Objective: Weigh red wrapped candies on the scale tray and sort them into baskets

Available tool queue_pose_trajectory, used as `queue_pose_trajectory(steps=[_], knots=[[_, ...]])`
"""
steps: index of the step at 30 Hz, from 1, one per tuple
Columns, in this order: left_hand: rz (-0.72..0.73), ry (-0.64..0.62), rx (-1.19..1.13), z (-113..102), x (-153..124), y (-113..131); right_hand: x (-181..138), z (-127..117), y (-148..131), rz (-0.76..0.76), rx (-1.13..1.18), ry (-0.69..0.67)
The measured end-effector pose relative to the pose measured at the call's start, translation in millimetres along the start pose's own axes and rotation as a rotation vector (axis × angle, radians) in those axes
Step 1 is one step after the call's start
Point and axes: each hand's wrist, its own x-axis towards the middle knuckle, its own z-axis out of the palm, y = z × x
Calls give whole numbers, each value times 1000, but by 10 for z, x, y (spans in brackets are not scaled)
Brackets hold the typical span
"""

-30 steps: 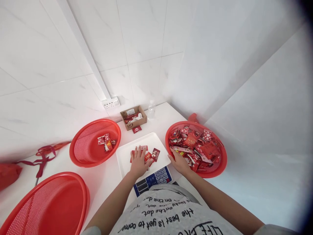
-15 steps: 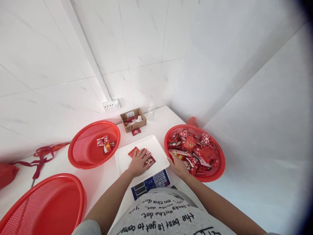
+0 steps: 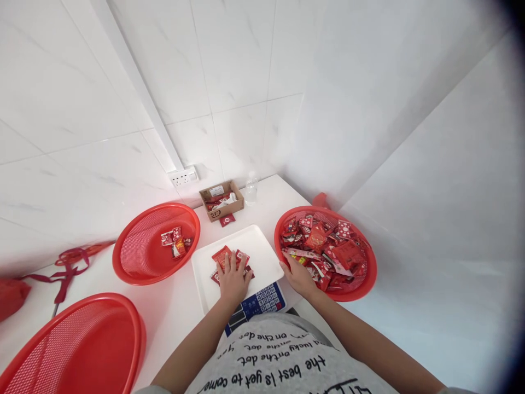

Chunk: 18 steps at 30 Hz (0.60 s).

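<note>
My left hand (image 3: pixel 232 279) lies flat with spread fingers on a small pile of red packets (image 3: pixel 222 256) on the white tray (image 3: pixel 262 255) of a blue-faced scale (image 3: pixel 262 300). My right hand (image 3: pixel 298 276) rests on the near rim of a red basket (image 3: pixel 359 288) full of red packets; its fingers curl over the edge and nothing shows in them. Another red basket (image 3: pixel 135 257) to the left of the tray holds a few packets (image 3: pixel 174 241).
A third, larger red basket (image 3: pixel 77 345) sits at the near left. A small cardboard box (image 3: pixel 221 200), a loose red packet (image 3: pixel 226 220) and a clear bottle (image 3: pixel 250 189) stand by the tiled wall. Red ribbon (image 3: pixel 68 262) and a red bag (image 3: pixel 12 295) lie far left.
My left hand has swept the scattered packets on the tray together and shifted them toward the tray's middle left. My right hand has stayed on the basket rim.
</note>
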Motion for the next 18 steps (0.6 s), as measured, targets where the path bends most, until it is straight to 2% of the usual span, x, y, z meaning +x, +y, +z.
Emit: queue_pose_trajectory(steps=[4,8,11,12,14,16,18], knots=[[241,2,-21,-42,44,-186,-2,-2,-1,2,5,1],[546,-141,-64,-224,161,-479,0,1,3,7,9,-4],[660,-203,-65,-325,199,-604,-2,-6,-2,9,7,-3],[639,-189,-56,-334,197,-603,-3,-10,-6,17,4,-8],[475,-103,-33,-311,183,-528,-4,-17,-14,32,-1,-15],[189,-23,-25,-243,169,-374,-4,-20,-20,32,0,-11],[-85,-22,-39,-159,161,-196,-2,-18,-19,23,6,-6]])
